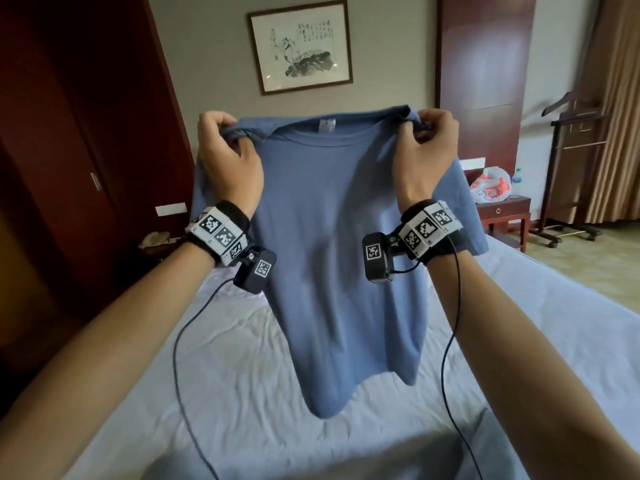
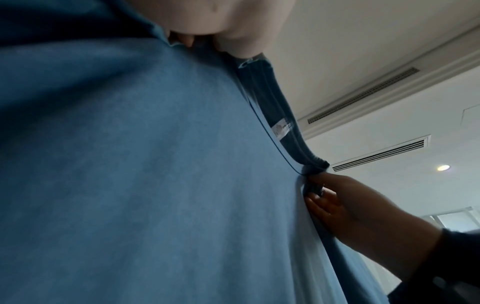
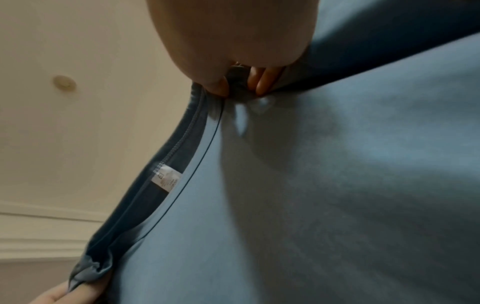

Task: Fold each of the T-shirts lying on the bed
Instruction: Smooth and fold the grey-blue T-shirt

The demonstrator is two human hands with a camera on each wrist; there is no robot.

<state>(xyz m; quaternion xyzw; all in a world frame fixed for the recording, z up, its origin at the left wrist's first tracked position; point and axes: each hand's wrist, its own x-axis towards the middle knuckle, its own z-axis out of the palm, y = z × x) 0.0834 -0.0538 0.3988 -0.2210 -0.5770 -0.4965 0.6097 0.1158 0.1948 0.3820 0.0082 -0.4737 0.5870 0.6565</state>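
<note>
A blue T-shirt [image 1: 332,237] hangs in the air in front of me, its front towards me and a white label at the collar. My left hand [image 1: 225,154] pinches its left shoulder and my right hand [image 1: 429,147] pinches its right shoulder, both at the same height. The hem dangles just above the white bed [image 1: 242,375]. In the left wrist view the shirt [image 2: 130,164] fills the picture, with my left hand [image 2: 233,30] gripping at the top and my right hand [image 2: 337,205] at the far shoulder. In the right wrist view my right hand [image 3: 233,51] pinches the shirt [image 3: 337,185] beside the collar.
A dark wooden wardrobe [image 1: 69,133] stands to the left of the bed. A framed picture [image 1: 300,46] hangs on the far wall. A red bedside table [image 1: 504,216] with a plastic bag [image 1: 491,185] is at the right, and a valet stand [image 1: 568,168] by the curtains.
</note>
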